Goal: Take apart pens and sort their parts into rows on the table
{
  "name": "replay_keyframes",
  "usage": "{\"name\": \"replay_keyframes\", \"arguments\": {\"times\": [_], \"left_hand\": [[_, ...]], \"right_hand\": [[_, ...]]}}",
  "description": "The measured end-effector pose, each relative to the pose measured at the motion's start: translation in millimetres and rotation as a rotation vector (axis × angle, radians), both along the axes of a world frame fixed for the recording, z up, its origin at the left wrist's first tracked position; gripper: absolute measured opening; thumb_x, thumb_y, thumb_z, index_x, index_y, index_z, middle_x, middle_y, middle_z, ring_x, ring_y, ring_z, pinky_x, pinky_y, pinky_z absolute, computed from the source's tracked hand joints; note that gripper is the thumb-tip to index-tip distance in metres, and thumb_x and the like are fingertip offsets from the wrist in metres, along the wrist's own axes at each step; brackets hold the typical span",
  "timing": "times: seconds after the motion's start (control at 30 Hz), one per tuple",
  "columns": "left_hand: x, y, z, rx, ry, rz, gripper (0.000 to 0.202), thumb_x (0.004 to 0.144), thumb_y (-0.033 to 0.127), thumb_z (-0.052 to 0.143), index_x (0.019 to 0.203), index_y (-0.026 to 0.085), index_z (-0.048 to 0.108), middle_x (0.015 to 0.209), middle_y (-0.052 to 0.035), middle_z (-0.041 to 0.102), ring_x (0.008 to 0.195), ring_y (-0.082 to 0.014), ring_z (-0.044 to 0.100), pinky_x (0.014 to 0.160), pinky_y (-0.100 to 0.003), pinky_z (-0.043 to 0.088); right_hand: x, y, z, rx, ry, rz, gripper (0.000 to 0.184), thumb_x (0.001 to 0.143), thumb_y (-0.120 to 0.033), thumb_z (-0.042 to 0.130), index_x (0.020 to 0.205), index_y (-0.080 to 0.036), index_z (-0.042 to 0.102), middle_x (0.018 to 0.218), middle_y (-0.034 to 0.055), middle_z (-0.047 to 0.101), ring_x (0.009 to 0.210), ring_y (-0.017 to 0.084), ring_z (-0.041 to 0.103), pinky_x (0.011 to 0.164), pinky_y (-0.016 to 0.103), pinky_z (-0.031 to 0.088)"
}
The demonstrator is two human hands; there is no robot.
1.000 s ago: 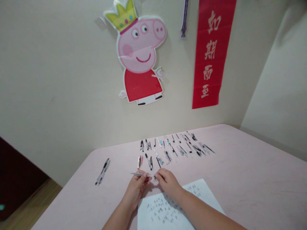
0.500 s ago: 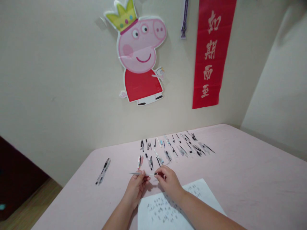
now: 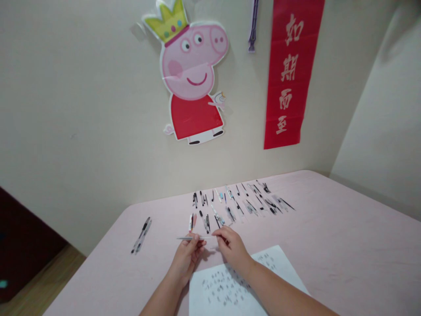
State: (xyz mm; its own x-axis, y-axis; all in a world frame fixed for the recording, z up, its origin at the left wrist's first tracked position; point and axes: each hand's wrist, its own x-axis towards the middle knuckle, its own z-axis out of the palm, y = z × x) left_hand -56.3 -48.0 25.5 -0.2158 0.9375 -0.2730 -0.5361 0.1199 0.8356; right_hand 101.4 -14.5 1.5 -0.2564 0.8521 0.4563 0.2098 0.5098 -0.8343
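Both hands meet over a pink table [image 3: 329, 237]. My left hand [image 3: 187, 256] is closed, pinching a thin clear pen barrel [image 3: 186, 238] that points left. My right hand [image 3: 232, 245] is closed in a pinch at the barrel's right end, on a small part I cannot make out. Just beyond the hands lie rows of several taken-apart pen parts [image 3: 237, 204]. A white sheet with handwriting [image 3: 230, 289] lies under my right forearm.
Two whole pens [image 3: 141, 235] lie side by side at the table's left. The table's left edge drops to a wooden floor [image 3: 39, 285]. A cartoon pig cut-out [image 3: 192, 74] and a red banner [image 3: 289, 74] hang on the wall behind.
My right hand has shifted slightly up and right along the barrel's end. The left hand and barrel have barely moved.
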Motion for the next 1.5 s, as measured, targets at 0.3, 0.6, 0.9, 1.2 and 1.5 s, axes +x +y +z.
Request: {"name": "replay_keyframes", "arguments": {"times": [0.3, 0.6, 0.9, 1.2, 1.5], "left_hand": [[-2.8, 0.8, -4.5, 0.055, 0.020, -0.049, 0.030, 0.056, 0.026, 0.086, 0.070, 0.014, 0.062, 0.066, 0.0008, 0.065, 0.061, -0.0106, 0.064, 0.055, -0.017, 0.051], [-33.1, 10.6, 9.5, 0.120, 0.025, 0.229, 0.010, 0.073, 0.018, 0.073, 0.071, 0.015, 0.064, 0.071, 0.0008, 0.069, 0.064, -0.0089, 0.063, 0.061, -0.016, 0.052], [-61.2, 16.7, 22.4, 0.115, -0.103, 0.455, 0.025, 0.086, 0.005, 0.049, 0.068, 0.016, 0.061, 0.066, 0.0032, 0.066, 0.062, -0.0051, 0.063, 0.067, -0.014, 0.054], [11.7, -3.8, 16.9, -0.094, -0.103, -0.001, 0.016, 0.084, 0.007, 0.058, 0.095, 0.014, 0.066, 0.088, -0.0082, 0.071, 0.068, -0.0122, 0.068, 0.060, -0.019, 0.056], [10.0, -3.5, 12.4, -0.118, -0.082, 0.136, 0.021, 0.089, 0.007, 0.049, 0.072, 0.012, 0.061, 0.069, -0.0047, 0.067, 0.057, -0.0104, 0.065, 0.050, -0.017, 0.053]], "right_hand": [[-0.5, -1.0, 3.7, -0.045, -0.053, 0.018, 0.012, 0.080, -0.015, 0.056, 0.075, -0.018, 0.066, 0.072, 0.0014, 0.058, 0.070, 0.015, 0.054, 0.066, 0.025, 0.040], [0.0, 2.7, -0.6, -0.053, 0.027, -0.060, 0.012, 0.082, -0.018, 0.051, 0.075, -0.019, 0.061, 0.075, 0.0025, 0.059, 0.073, 0.017, 0.054, 0.066, 0.026, 0.041], [2.1, 13.5, -12.0, -0.164, 0.134, -0.184, 0.018, 0.086, -0.032, 0.049, 0.080, -0.018, 0.059, 0.076, 0.0029, 0.059, 0.070, 0.018, 0.052, 0.063, 0.027, 0.040], [-0.2, 8.1, -6.6, -0.111, 0.118, -0.121, 0.016, 0.087, -0.028, 0.049, 0.080, -0.018, 0.058, 0.076, 0.0021, 0.058, 0.072, 0.016, 0.054, 0.065, 0.026, 0.040], [-0.9, -3.4, 5.3, -0.034, -0.146, -0.040, 0.014, 0.085, -0.018, 0.049, 0.084, -0.018, 0.063, 0.082, 0.0030, 0.060, 0.077, 0.016, 0.056, 0.071, 0.026, 0.041]]}}
